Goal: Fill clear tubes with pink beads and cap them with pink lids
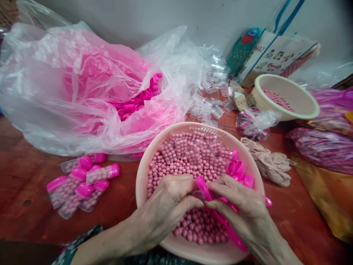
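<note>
My left hand [172, 204] and my right hand [242, 204] meet over a pale pink basin [142, 176] of round pink beads [182, 169]. With thumb and fingers, my left hand pinches what looks like a small clear plastic container, mostly hidden by the fingers. My right hand's thumb and fingertips close on a bright pink plastic cap [202, 187] at that container's end. A long pink plastic piece [234, 235] slants below my right hand; whether the hand grips it I cannot tell. Clear containers [193, 149] lie on the beads, and loose pink caps [237, 169] sit at the basin's right side.
Bead-filled containers with pink caps [79, 184] lie in a pile at left. Behind is a big plastic bag [110, 73] of pink caps. Further back are loose clear containers [206, 106], a cream bowl [311, 105] and a beige cloth [271, 162].
</note>
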A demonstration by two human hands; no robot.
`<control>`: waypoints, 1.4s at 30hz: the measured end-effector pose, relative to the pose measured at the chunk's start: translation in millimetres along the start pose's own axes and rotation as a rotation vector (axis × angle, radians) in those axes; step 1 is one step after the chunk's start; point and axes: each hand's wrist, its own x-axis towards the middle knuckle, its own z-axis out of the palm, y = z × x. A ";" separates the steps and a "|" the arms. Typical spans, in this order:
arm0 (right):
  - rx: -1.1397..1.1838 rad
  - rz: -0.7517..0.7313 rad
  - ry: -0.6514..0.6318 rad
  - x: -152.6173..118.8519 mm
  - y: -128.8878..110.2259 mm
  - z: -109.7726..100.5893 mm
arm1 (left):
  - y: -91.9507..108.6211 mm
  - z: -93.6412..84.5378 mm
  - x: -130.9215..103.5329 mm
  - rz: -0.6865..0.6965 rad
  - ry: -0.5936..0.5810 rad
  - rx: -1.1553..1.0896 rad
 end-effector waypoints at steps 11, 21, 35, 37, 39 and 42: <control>0.021 0.019 0.057 3.1 -6.8 4.3 | -0.7 -0.2 -1.1 0.019 0.032 -0.024; -0.006 0.005 0.136 1.5 -7.8 10.1 | 2.5 -5.3 0.3 -0.193 -0.022 -0.242; -0.607 -0.227 0.176 -16.5 1.1 23.1 | 10.5 11.1 9.1 -0.389 0.058 -0.859; -0.644 -0.246 0.153 -18.2 0.9 25.9 | 10.3 12.3 8.5 -0.369 0.089 -0.778; -0.651 -0.251 0.129 -18.4 0.5 29.6 | 9.8 12.9 7.1 -0.351 0.121 -0.701; -0.595 -0.211 0.142 -16.5 0.0 35.3 | 9.9 13.9 4.0 -0.328 0.156 -0.634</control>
